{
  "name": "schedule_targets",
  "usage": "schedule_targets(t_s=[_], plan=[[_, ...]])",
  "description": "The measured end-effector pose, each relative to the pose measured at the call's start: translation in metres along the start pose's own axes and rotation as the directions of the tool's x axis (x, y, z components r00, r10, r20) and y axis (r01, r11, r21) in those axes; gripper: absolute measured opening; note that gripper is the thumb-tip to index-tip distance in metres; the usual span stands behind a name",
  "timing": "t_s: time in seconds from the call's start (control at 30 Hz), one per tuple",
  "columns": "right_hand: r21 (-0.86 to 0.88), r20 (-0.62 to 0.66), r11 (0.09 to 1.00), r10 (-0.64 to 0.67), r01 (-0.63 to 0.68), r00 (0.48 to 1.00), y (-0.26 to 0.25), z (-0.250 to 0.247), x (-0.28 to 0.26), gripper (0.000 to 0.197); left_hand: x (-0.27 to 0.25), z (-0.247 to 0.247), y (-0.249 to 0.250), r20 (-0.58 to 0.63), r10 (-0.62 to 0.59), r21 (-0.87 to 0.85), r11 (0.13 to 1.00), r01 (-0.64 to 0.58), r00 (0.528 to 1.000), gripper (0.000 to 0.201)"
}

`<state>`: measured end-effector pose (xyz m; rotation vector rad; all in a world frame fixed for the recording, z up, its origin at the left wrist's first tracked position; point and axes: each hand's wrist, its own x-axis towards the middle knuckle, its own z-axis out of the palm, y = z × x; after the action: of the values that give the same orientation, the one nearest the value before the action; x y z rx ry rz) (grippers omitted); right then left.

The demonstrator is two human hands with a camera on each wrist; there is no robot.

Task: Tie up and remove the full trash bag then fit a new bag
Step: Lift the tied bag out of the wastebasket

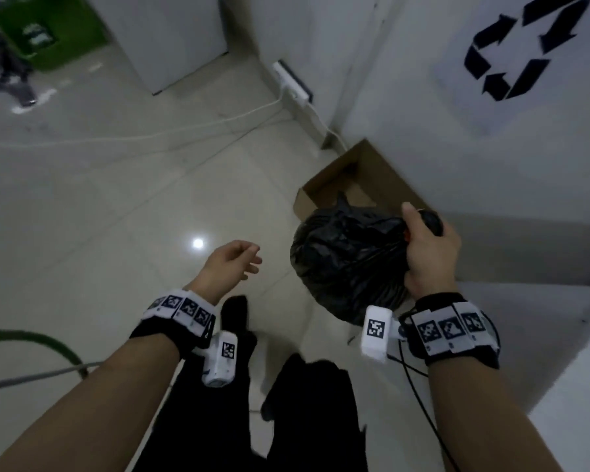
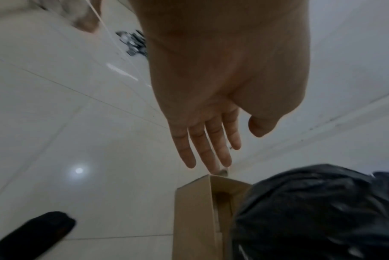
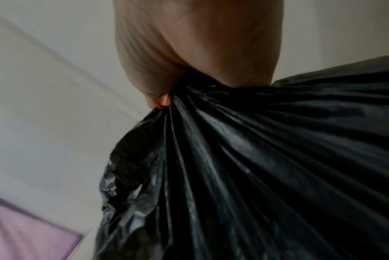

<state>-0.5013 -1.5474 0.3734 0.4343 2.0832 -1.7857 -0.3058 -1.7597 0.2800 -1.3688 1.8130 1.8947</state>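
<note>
A full black trash bag (image 1: 346,264) hangs in the air, its gathered neck gripped in my right hand (image 1: 426,248). In the right wrist view the bunched plastic of the bag (image 3: 255,167) fans out below the closed fist (image 3: 195,52). Behind the bag stands a brown cardboard box (image 1: 334,180) used as the bin, open at the top against the white wall. My left hand (image 1: 234,264) floats free to the left of the bag, fingers relaxed, holding nothing. The left wrist view shows that hand (image 2: 213,133) stretched out above the box (image 2: 202,211) and beside the bag (image 2: 318,214).
A white wall with a recycling sign (image 1: 521,52) is on the right. A power strip (image 1: 292,81) and white cables (image 1: 184,129) lie on the tiled floor. My dark-clad legs (image 1: 252,403) are below. A green object (image 1: 45,28) sits far left.
</note>
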Motion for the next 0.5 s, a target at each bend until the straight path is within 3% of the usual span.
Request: schedule_targets(t_s=[0.2, 0.33, 0.4, 0.5], plan=[[0.026, -0.068, 0.997, -0.07, 0.072, 0.995, 0.03, 0.031, 0.137, 0.02, 0.161, 0.083, 0.027, 0.111, 0.038, 0.009, 0.999, -0.04, 0.993, 0.025], [-0.032, -0.042, 0.993, -0.118, 0.116, 0.992, 0.076, 0.047, 0.23, 0.017, 0.274, 0.132, 0.022, 0.1, 0.245, 0.203, 0.944, -0.261, 0.964, 0.022], [-0.083, -0.03, 0.994, -0.079, 0.076, 0.996, 0.104, 0.054, 0.276, 0.011, 0.329, 0.149, 0.014, 0.122, 0.386, 0.456, 0.796, -0.397, 0.914, 0.036], [-0.243, 0.006, 0.968, -0.058, 0.057, 0.998, 0.153, 0.071, 0.34, 0.034, 0.393, 0.171, -0.005, 0.249, 0.334, 0.751, 0.527, -0.399, 0.909, 0.069]])
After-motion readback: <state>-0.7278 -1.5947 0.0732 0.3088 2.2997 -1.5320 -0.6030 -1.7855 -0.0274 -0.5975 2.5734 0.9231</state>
